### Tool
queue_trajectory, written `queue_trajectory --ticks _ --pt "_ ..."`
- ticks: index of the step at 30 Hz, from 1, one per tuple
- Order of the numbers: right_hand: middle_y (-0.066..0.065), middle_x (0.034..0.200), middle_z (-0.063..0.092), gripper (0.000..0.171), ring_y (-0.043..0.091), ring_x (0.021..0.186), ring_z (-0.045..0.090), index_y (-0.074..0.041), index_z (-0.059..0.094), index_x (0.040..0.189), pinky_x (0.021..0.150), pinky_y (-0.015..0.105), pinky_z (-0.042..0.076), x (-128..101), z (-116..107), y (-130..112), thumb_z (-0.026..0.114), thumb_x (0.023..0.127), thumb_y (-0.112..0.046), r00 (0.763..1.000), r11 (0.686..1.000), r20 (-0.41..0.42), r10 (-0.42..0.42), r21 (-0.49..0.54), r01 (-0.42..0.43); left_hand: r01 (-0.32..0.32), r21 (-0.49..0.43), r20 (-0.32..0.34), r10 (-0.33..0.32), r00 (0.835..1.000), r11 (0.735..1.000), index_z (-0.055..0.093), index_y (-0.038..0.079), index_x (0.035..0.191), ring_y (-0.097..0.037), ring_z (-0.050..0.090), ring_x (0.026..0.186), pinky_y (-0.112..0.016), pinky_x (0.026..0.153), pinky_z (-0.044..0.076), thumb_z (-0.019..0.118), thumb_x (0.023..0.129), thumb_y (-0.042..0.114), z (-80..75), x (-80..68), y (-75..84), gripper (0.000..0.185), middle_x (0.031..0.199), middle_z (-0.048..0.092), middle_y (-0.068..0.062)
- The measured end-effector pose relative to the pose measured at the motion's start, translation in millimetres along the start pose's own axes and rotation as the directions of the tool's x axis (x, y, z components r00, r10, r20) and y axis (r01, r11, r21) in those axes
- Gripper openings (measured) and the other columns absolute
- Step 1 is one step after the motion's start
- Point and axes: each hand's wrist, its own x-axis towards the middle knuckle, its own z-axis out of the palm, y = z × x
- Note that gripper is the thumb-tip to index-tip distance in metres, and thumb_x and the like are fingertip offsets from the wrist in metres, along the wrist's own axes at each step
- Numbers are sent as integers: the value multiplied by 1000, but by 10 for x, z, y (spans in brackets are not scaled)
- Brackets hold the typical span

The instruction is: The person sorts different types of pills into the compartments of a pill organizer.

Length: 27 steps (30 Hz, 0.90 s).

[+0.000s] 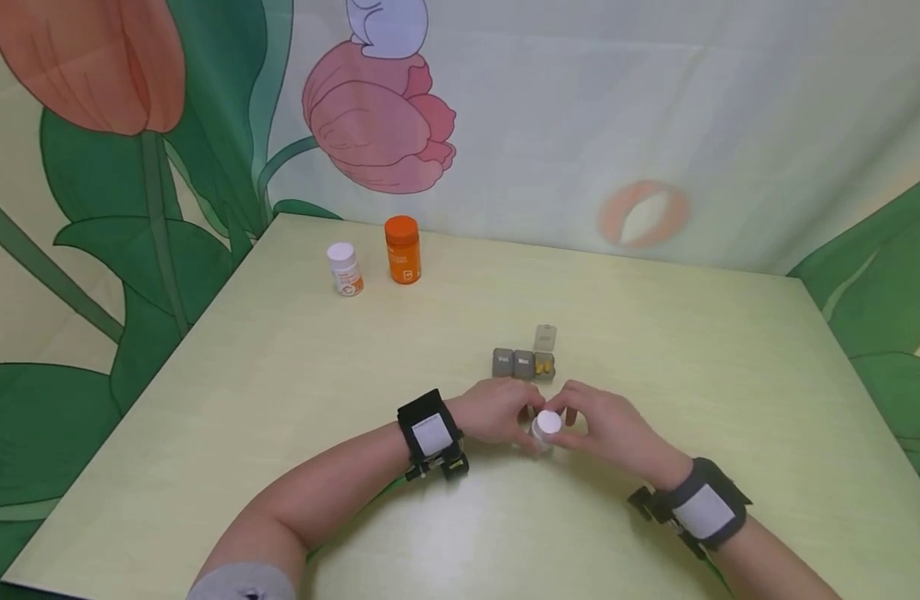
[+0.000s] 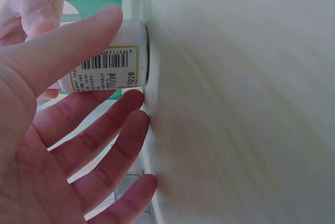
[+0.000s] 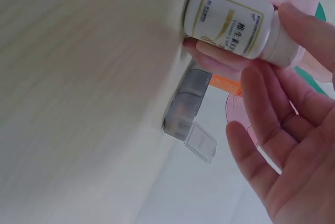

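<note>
A small white bottle (image 1: 546, 427) with a white cap stands on the pale table (image 1: 280, 400) between both hands. My left hand (image 1: 497, 410) holds its body, the thumb (image 2: 63, 51) across the barcode label and the fingers on the far side. My right hand (image 1: 602, 425) pinches the cap end between thumb (image 3: 309, 30) and a finger, its other fingers spread loose. The left wrist view has the bottle (image 2: 104, 62) with its base on the table. In the right wrist view the bottle (image 3: 230, 22) shows a yellow-edged label.
A grey pill organizer (image 1: 523, 364) lies just beyond the hands, with its right compartment lid (image 1: 545, 337) open and yellow pills (image 1: 544, 365) inside. An orange bottle (image 1: 403, 250) and a small white bottle (image 1: 345, 268) stand far left. A flower-print curtain hangs behind the table.
</note>
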Motion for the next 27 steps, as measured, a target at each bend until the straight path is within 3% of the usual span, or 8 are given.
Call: queue_trajectory --ticks 8,14,19,23,27 --pt "-5 88 60 29 14 73 59 -8 69 100 60 23 48 -11 18 -54 82 77 -19 998 985 -39 -45 -170 38 24 20 3 -24 1000 1000 71 19 98 -6 50 75 -19 64 40 85 74 35 -19 27 41 32 80 58 13" --pt "-5 88 59 26 13 74 58 -9 69 99 62 24 48 -27 22 -56 81 80 -23 999 981 -14 -29 -194 26 22 27 24 -22 999 999 69 18 106 -5 52 80 -18 67 42 82 78 34 17 -2 19 34 87 60 11" --pt "-10 87 57 24 12 76 58 -13 68 97 61 24 47 -73 -48 36 80 80 -26 995 976 -17 97 -192 -98 48 -48 0 -48 999 998 63 13 124 -6 56 89 -21 75 46 76 85 32 -51 -112 -79 45 102 64 8" --pt "-10 86 56 23 12 76 55 -14 67 97 59 25 44 -131 -168 176 79 81 -25 978 961 -37 206 -183 -209 65 -120 -64 -73 995 991 64 12 121 -7 58 89 -24 75 47 70 91 28 -169 -235 -179 35 102 65 6" --pt "-6 85 57 22 14 75 53 -12 65 98 58 28 42 -168 -289 361 77 83 -22 960 947 -57 273 -160 -278 27 -144 -113 -44 993 989 66 11 117 -6 59 89 -25 76 47 67 93 24 -268 -320 -255 27 100 65 8"
